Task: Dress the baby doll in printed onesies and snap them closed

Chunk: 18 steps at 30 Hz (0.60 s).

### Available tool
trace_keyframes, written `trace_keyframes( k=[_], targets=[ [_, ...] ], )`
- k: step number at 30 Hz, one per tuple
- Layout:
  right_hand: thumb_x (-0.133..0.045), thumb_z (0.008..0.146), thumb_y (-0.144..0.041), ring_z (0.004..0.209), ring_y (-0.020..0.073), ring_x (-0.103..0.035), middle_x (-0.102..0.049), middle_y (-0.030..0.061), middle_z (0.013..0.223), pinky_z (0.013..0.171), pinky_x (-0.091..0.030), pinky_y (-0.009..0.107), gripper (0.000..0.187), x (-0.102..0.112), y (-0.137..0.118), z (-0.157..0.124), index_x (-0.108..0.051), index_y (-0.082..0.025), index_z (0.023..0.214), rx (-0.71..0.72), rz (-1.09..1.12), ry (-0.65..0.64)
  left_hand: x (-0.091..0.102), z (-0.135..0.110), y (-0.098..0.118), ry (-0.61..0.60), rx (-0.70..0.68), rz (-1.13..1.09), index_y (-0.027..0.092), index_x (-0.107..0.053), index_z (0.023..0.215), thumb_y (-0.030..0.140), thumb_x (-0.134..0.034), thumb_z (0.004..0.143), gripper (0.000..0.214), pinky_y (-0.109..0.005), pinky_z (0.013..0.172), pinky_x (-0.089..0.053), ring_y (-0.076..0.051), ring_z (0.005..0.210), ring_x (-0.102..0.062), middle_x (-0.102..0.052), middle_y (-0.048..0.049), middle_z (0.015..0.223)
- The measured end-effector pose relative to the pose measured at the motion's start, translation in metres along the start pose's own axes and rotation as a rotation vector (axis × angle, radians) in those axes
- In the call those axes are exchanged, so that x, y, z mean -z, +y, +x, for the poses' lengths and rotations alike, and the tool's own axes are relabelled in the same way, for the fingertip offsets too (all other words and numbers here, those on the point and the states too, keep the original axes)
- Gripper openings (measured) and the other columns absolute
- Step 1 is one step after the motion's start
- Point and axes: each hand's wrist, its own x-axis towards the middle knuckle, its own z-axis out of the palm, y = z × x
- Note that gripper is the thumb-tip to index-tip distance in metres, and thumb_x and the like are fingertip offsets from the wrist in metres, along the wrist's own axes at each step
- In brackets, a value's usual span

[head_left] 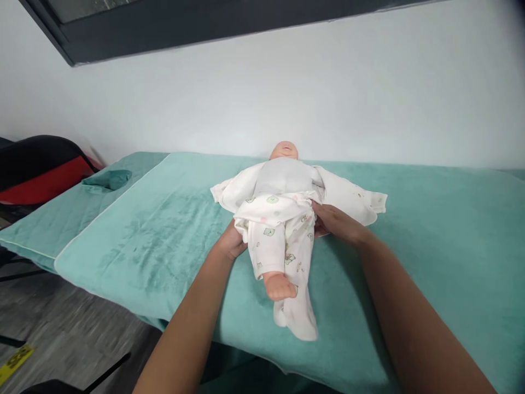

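A baby doll (283, 175) lies on its back on a teal towel (164, 230), head toward the wall. It wears a white top, open at both sides, and white printed trousers (270, 241). One bare foot (279, 285) sticks out of a trouser leg; the other leg of the trousers lies limp. My left hand (230, 241) grips the trouser waist at the doll's hip on the left. My right hand (334, 221) holds the waist on the other side, fingers tucked under the cloth.
The towel covers a padded table (451, 262) against a white wall. A folded teal cloth (107, 179) lies at the far left end. A black and red chair (41, 169) stands to the left. Grey floor shows below left.
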Motion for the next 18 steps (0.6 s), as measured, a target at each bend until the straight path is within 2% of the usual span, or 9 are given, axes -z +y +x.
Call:
trace_keyframes(
  k=[2, 6, 8, 10, 14, 18],
  targets=[
    [-0.056, 0.082, -0.064, 0.066, 0.0202, -0.063, -0.068, 0.0039, 0.072, 0.062, -0.054, 0.032, 0.044, 0.001, -0.002, 0.000, -0.062, -0.021, 0.076, 0.083, -0.036, 0.107, 0.000, -0.003, 0.001, -0.014, 0.008, 0.028, 0.017, -0.069, 0.110, 0.026, -0.080, 0.066, 0.045, -0.042, 0.101, -0.049, -0.031, 0.112, -0.064, -0.074, -0.0096, 0.106],
    [-0.068, 0.077, -0.051, 0.063, 0.0160, -0.056, -0.060, -0.0012, 0.066, 0.060, -0.046, 0.028, 0.032, 0.001, -0.004, 0.001, -0.057, -0.021, 0.076, 0.361, -0.130, 0.445, 0.001, -0.008, 0.003, -0.026, -0.003, 0.075, 0.019, -0.068, 0.115, 0.031, -0.079, 0.068, 0.049, -0.045, 0.104, -0.047, -0.033, 0.117, -0.061, -0.073, -0.0096, 0.112],
    [-0.071, 0.074, -0.046, 0.068, 0.0168, -0.058, -0.062, -0.0005, 0.072, 0.063, -0.046, 0.028, 0.028, -0.001, -0.005, 0.000, -0.058, -0.022, 0.082, 0.473, -0.155, 0.609, 0.001, -0.009, 0.003, -0.047, 0.010, 0.087, 0.019, -0.067, 0.117, 0.034, -0.081, 0.067, 0.053, -0.046, 0.105, -0.047, -0.033, 0.118, -0.060, -0.073, -0.0101, 0.113],
    [-0.069, 0.075, -0.042, 0.078, 0.0192, -0.061, -0.065, 0.0025, 0.084, 0.068, -0.049, 0.030, 0.024, -0.005, -0.007, -0.002, -0.060, -0.023, 0.087, 0.566, -0.213, 0.715, 0.003, -0.010, 0.003, -0.058, 0.014, 0.092, 0.019, -0.067, 0.118, 0.035, -0.082, 0.067, 0.055, -0.046, 0.105, -0.046, -0.034, 0.119, -0.060, -0.072, -0.0105, 0.114],
    [-0.059, 0.084, -0.040, 0.088, 0.0224, -0.062, -0.068, 0.0057, 0.095, 0.076, -0.050, 0.034, 0.017, -0.010, -0.013, -0.008, -0.066, -0.025, 0.089, 0.669, -0.380, 0.728, 0.009, -0.008, 0.000, -0.069, -0.021, 0.070, 0.019, -0.066, 0.118, 0.034, -0.079, 0.071, 0.051, -0.044, 0.107, -0.045, -0.032, 0.120, -0.060, -0.070, -0.0103, 0.118],
    [-0.056, 0.088, -0.039, 0.092, 0.0226, -0.062, -0.069, 0.0043, 0.097, 0.079, -0.049, 0.034, 0.019, -0.008, -0.015, -0.010, -0.068, -0.025, 0.087, 0.671, -0.357, 0.684, 0.015, -0.005, -0.004, -0.092, -0.024, 0.035, 0.019, -0.066, 0.117, 0.037, -0.076, 0.073, 0.048, -0.043, 0.106, -0.046, -0.031, 0.119, -0.060, -0.071, -0.0100, 0.117]
  ],
)
